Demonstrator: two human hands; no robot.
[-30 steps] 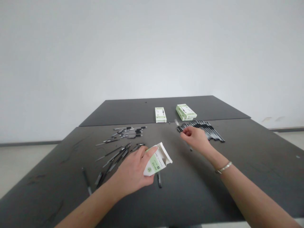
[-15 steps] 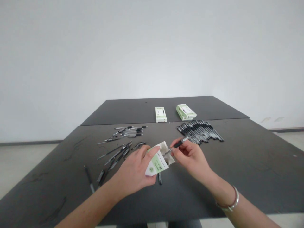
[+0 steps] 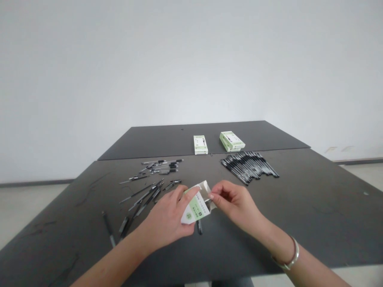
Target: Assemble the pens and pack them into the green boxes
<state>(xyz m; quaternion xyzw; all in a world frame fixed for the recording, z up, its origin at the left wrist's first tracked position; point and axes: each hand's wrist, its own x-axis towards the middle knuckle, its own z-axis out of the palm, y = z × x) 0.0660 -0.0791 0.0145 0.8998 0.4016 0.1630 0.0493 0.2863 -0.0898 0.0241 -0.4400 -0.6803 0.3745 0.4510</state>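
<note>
on my feed, nearest in, the left hand (image 3: 166, 218) is wrapped around an open white-and-green pen box (image 3: 195, 206), low and just right of centre, its fingers curled over the front. the right hand (image 3: 235, 202) is pinching at the box's open end, and i can't tell what, if anything, sits between its fingertips. a silver bangle (image 3: 291, 258) circles that wrist. one black pen (image 3: 199, 227) lies just below the box on the dark surface (image 3: 329, 223). loose pens (image 3: 143, 198) are scattered to the left, with a looser cluster of pens (image 3: 158, 167) beyond them. a tight row of pens (image 3: 248, 167) lies at right, and farthest off sit a closed pen box (image 3: 200, 144) and a stacked pen box (image 3: 231, 140).
</note>
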